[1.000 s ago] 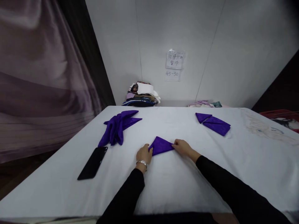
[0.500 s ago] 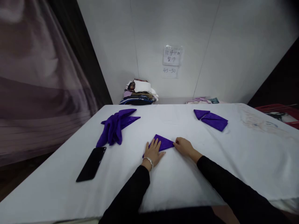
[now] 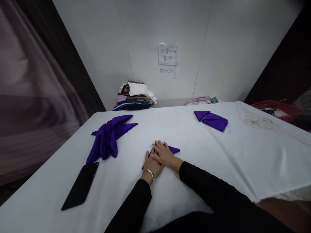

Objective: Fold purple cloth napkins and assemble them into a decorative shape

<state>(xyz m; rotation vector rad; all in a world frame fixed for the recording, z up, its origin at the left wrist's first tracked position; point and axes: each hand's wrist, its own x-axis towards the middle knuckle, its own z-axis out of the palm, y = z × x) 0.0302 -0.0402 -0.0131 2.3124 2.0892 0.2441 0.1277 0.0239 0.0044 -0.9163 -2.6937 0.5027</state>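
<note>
A folded purple napkin [image 3: 174, 149] lies on the white tablecloth in front of me, its pointed right end showing past my fingers. My left hand [image 3: 153, 165], with a silver bracelet at the wrist, rests flat on the napkin's left part. Lying partly across it is my right hand [image 3: 164, 154], fingers stretched out and pressing down on the cloth. Much of the napkin is hidden beneath both hands. To the left is a gathered purple napkin [image 3: 107, 137] with pointed ends. Another purple napkin [image 3: 215, 121], folded flat, sits at the back right.
A black phone [image 3: 81, 186] lies at the left of the table [image 3: 116, 194]. Behind the far edge stand a stack of folded clothes [image 3: 134, 96] and more fabric [image 3: 199, 101]. Handwritten paper signs [image 3: 168, 60] hang on the wall. A red basket [image 3: 286, 113] is beyond the right edge.
My right hand has left the napkin's right tip and moved left, onto the napkin and partly over my left hand. The view has shifted slightly.
</note>
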